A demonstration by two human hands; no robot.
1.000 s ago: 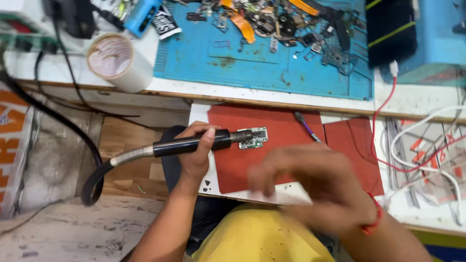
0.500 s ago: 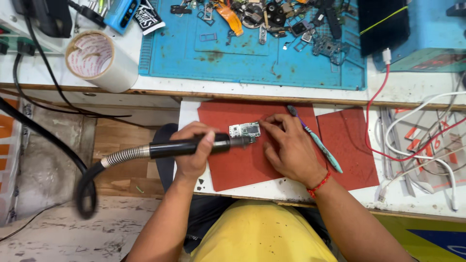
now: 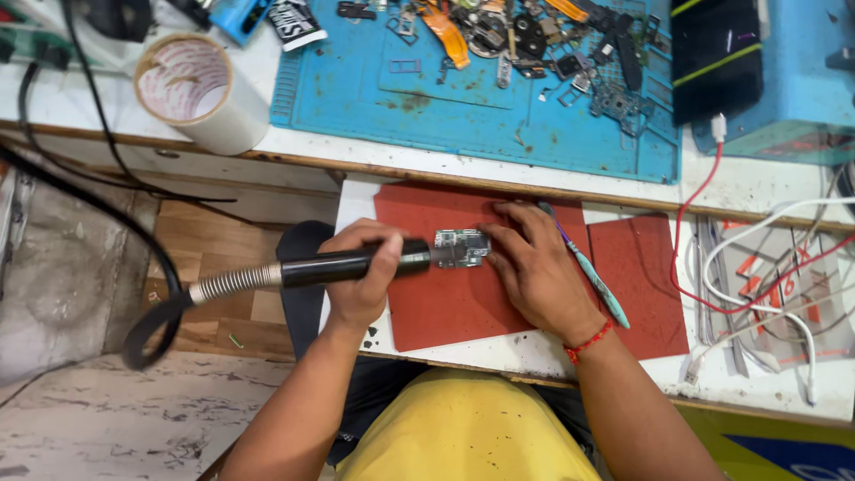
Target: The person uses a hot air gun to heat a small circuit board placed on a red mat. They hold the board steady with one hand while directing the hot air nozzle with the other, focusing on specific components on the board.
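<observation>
the left hand [image 3: 361, 281] was wrapped around the black handle of a hot-air tool [image 3: 347, 264], fingers closed tight on it, with its nozzle lying level and just at the left edge of a small circuit board [image 3: 461, 248]. the board lay flat on a red mat [image 3: 463, 294] on the tabletop [image 3: 748, 191]. the right hand [image 3: 534, 267] rested palm down just right of the board, its fingers touching the board's right side and pinning it; they gripped nothing.

this looked like the heating step, with the board held steady under the nozzle. a next move would call for a steady nozzle and fingertips kept out of its line.

a teal-handled brush [image 3: 592, 276] lay close behind the right hand, limiting room that way. the mat's near half stood bare; the tabletop's front edge was close to both wrists.
</observation>
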